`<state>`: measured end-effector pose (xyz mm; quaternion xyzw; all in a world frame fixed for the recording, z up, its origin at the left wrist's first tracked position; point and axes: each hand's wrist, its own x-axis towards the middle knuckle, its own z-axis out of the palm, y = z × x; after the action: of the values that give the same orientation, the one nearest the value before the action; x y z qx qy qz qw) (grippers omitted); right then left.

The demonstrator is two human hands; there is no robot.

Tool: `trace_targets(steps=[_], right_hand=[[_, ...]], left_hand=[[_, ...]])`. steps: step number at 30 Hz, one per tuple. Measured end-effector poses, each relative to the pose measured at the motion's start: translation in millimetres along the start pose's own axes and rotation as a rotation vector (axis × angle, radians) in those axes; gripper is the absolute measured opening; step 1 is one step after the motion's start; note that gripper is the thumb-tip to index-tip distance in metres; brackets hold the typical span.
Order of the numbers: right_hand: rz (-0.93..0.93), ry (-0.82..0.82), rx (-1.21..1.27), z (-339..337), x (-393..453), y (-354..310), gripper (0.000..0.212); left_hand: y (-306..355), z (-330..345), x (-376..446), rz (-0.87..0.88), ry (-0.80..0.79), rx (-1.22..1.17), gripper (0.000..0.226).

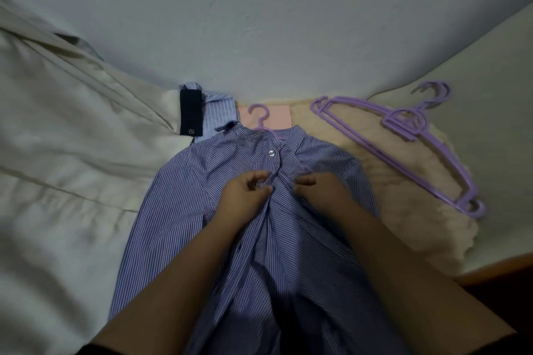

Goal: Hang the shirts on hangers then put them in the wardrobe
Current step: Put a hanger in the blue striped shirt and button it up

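Hands meet at the button placket of the striped shirt [202, 210], just below its one fastened button [271, 153]. The left hand [245, 190] has its fingers curled in, pinching a fold of the front edge; the right hand [320, 186] is likewise curled, its fingertips [300, 181] pinching the facing edge, the two hands almost touching across the gap. Both look closed on cloth, not on each other. My guess is that the next button down is being done up.

That shirt lies with its long axis running straight away from the person, collar toward the far edge of the bed [490, 72] by the wall, tails trailing back under the forearms. Both hands are equally near the placket, one on each side of it. A purple hanger hook [257, 112] sticks out of the collar, so the hanger already sits inside.

Farther out, the spare hangers [403, 135] lie stacked on a cream blanket [375, 181] toward the bed's right edge, well apart from the hands. Beside the collar on the left sits a paler striped shirt [216, 112] with a dark band [190, 112], and a cream garment [72, 130] spreads over the left side.
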<state>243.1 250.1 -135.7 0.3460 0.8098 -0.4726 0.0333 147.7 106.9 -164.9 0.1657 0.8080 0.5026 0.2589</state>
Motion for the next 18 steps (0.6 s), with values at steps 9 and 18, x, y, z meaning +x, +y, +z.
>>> trace_targets(steps=[9,18], right_hand=[[-0.015,0.134,-0.139,17,-46,-7,0.009],[0.056,-0.002,0.258,73,-72,14,0.028]], left_hand=[[0,8,-46,0.029,0.191,-0.011,0.041],[-21,24,-68,-0.127,0.188,-0.181,0.039]])
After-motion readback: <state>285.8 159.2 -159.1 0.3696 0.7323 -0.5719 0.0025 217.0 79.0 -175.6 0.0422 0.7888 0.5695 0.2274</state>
